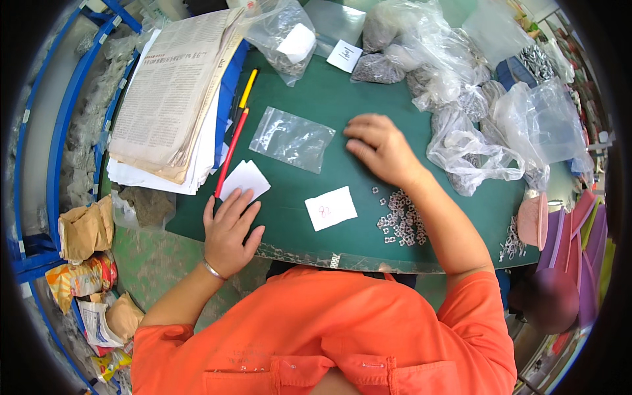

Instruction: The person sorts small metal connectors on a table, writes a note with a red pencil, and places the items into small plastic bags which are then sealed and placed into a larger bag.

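Note:
My left hand (232,230) rests on the green tabletop with its fingers spread, fingertips touching the lower edge of some blank white paper slips (247,180) and close to the end of a red pen (232,153). Right of the middle, my right hand (380,146) is held over the table, fingers loosely bent, thumb apart and nothing visible in it. Just left of it lies a flat clear zip bag (293,139). Between my hands sits a white slip with red handwriting (330,209). Beneath my right forearm is a loose pile of small metal pieces (403,220).
Newspapers (174,85) are stacked over white sheets at the left, beside a yellow-and-black pen (248,89). Clear bags of small parts (428,59) crowd the far right. A slip with black writing (344,56) lies at the back. Blue shelving (62,131) stands left.

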A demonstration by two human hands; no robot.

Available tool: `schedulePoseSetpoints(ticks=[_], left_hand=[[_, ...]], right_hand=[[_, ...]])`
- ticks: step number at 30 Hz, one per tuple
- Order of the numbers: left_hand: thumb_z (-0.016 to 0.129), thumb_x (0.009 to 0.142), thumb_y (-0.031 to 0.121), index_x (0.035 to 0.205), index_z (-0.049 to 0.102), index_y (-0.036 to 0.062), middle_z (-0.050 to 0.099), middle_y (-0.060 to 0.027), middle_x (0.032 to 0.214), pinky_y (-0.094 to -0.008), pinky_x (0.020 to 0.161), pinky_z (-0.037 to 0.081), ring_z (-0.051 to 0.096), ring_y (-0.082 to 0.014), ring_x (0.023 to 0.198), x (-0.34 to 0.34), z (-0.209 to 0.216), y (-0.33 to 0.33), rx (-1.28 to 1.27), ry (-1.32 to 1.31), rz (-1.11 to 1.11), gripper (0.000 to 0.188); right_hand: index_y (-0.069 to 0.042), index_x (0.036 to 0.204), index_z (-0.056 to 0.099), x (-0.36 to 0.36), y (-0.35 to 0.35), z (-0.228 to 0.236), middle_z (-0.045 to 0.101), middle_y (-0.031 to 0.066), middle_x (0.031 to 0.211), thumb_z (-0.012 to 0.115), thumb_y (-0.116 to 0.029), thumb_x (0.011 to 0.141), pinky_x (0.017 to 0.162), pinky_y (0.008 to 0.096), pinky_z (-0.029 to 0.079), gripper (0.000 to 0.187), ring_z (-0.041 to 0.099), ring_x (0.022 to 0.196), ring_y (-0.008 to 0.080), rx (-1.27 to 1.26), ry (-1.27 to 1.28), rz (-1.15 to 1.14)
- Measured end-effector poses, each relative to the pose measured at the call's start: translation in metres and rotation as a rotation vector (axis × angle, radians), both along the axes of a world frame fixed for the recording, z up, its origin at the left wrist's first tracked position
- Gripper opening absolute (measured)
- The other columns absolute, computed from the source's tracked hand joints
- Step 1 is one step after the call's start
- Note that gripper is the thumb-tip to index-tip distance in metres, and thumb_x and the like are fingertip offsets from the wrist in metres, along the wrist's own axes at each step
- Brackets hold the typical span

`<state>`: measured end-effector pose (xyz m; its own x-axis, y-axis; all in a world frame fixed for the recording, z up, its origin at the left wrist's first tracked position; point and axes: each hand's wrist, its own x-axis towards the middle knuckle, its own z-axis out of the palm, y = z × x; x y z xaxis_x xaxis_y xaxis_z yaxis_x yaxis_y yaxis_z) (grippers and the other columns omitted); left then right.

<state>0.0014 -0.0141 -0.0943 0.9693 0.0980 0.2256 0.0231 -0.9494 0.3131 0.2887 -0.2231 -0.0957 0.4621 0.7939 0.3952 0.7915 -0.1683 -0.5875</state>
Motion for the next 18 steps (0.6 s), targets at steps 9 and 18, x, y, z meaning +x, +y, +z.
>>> schedulePoseSetpoints(ticks=[9,18], left_hand=[[0.069,0.071,-0.005,0.100,0.067,0.0040,0.062,-0.0131,0.111,-0.0428,0.084,0.048,0.061,-0.0321,0.097,0.018,0.013,-0.030,-0.279,-0.270,-0.214,0.030],[0.073,0.078,0.010,0.114,0.065,0.0055,0.056,-0.0122,0.134,-0.0521,0.103,0.038,0.051,-0.0314,0.125,0.074,0.022,-0.079,-0.179,0.040,-0.524,0.037]], right_hand=[[0.000,0.090,0.069,-0.021,-0.052,0.002,0.067,0.0098,0.097,0.070,0.005,0.071,0.076,0.0359,0.053,0.019,0.062,0.090,0.0282,-0.058,-0.069,0.125],[0.004,0.143,0.035,-0.070,-0.159,0.015,0.026,0.0280,0.152,0.068,-0.065,0.074,0.114,0.0543,0.025,0.103,0.028,0.140,0.0473,-0.430,-0.116,0.057]])
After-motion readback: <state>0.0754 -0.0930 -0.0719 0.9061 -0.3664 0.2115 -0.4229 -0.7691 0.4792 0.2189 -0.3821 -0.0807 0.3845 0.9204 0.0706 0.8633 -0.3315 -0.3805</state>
